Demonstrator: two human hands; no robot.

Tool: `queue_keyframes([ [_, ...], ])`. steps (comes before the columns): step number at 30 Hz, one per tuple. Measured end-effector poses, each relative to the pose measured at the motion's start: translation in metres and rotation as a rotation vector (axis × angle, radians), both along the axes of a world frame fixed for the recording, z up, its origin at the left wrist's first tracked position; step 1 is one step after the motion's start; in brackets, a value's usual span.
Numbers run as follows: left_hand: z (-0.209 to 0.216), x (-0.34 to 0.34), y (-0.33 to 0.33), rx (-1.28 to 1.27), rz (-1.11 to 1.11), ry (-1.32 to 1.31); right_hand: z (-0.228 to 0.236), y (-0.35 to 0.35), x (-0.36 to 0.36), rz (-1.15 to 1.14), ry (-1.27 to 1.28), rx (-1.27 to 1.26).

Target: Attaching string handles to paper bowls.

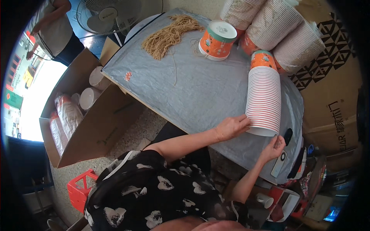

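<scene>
A long stack of nested paper cups (263, 98) lies on the table, white with red rim lines and an orange printed end at the far side. Its open mouth faces me. My left hand (233, 128) pinches the rim at the left of that mouth, between thumb and fingers. At the rim's lower right, my right hand (273, 149) has its fingertips closed on the edge. Farther back, a short stack of orange printed cups (216, 42) stands upside down, its white base up. A tangled bundle of tan string (169, 34) lies to its left.
A grey sheet (200, 88) covers the table. Plastic-wrapped cup stacks (271, 25) lie at the back right. On the left, a cardboard box (104, 127) holds more cups. A red stool (79, 188), a fan (110, 15) and a standing person (56, 29) are beyond.
</scene>
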State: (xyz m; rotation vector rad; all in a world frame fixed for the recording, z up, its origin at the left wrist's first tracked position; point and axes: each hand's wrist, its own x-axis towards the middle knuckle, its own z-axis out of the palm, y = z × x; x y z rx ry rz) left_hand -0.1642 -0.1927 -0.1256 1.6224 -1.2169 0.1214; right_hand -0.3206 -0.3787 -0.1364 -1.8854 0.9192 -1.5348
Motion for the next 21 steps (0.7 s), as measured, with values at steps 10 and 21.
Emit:
queue_keyframes([
  [10, 0.001, -0.015, -0.007, -0.023, 0.017, -0.033, -0.015, -0.021, -0.01, 0.032, 0.021, 0.041],
  [21, 0.003, -0.049, 0.0, 0.041, -0.131, 0.204, 0.002, -0.013, -0.041, 0.31, -0.001, 0.123],
])
